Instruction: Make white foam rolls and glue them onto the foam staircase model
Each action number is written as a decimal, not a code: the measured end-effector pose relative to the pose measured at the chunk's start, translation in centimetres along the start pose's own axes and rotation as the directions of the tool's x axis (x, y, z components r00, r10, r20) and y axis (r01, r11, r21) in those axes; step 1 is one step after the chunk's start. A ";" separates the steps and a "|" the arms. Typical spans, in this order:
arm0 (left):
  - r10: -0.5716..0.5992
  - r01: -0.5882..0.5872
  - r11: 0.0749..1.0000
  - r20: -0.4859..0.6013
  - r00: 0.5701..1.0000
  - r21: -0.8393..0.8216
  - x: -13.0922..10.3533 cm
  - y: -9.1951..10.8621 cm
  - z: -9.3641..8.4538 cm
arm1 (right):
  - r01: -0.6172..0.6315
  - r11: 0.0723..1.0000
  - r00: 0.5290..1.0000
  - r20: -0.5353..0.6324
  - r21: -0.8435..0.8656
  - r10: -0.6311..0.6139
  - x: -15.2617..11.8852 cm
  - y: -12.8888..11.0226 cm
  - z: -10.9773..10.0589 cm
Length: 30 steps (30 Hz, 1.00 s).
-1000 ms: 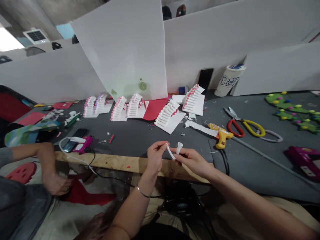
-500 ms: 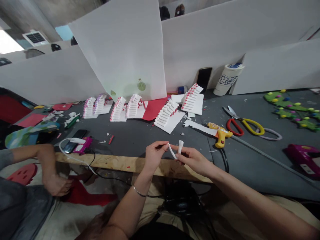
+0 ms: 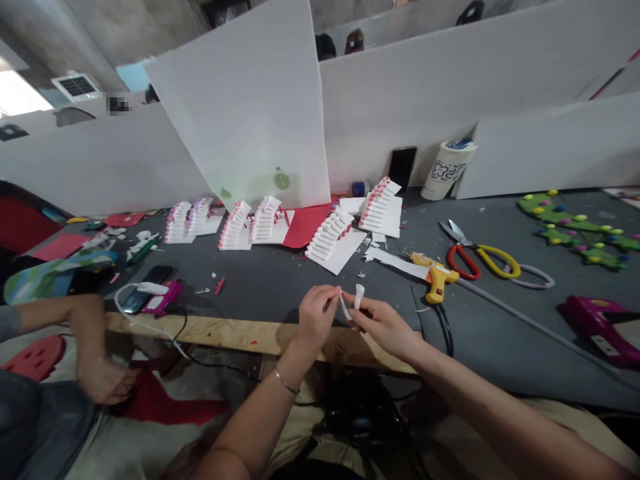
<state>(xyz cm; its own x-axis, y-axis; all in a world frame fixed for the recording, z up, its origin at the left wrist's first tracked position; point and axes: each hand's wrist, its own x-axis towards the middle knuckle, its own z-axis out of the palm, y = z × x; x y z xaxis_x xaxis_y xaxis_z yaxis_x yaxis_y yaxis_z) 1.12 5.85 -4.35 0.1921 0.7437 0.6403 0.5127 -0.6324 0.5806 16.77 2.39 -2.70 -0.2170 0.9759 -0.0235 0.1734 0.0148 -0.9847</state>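
A white strip (image 3: 359, 294) is held over the table's front edge, bent into a loop between my hands. My left hand (image 3: 319, 312) pinches one thin end of it between thumb and fingertips. The fingers of my right hand (image 3: 379, 322) are closed round its other part, with a wider end sticking up. Behind my hands, white cards with rows of small white sticks tipped in pink or white (image 3: 329, 233) stand on the grey table. A yellow glue gun (image 3: 440, 281) lies right of my hands, its nozzle near a white paper strip (image 3: 397, 263).
Red-and-yellow scissors (image 3: 480, 257) lie at the right, near a purple power strip (image 3: 603, 330) and green pieces with coloured balls (image 3: 575, 223). A cup (image 3: 447, 170) and phone (image 3: 403, 167) stand at the back. Another person's hand (image 3: 107, 379) rests at the left.
The view has tilted slightly, so the table items sit lower in the picture. My left hand has turned a little and come nearer my right hand, still pinching the strip.
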 end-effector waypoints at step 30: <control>-0.358 0.384 0.869 0.140 0.923 -0.311 1.2 0.4 -1.3 | 0.225 0.946 0.970 -0.042 -0.234 -0.241 -0.3 -0.2 -0.9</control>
<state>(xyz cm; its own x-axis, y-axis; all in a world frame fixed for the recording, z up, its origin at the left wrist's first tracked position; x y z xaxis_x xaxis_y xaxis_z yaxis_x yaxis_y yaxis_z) 0.51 6.22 -2.68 0.1111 0.9434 0.3126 0.2588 -0.3312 0.9074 17.63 2.25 -2.34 -0.2121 0.9517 0.2221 0.3399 0.2849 -0.8963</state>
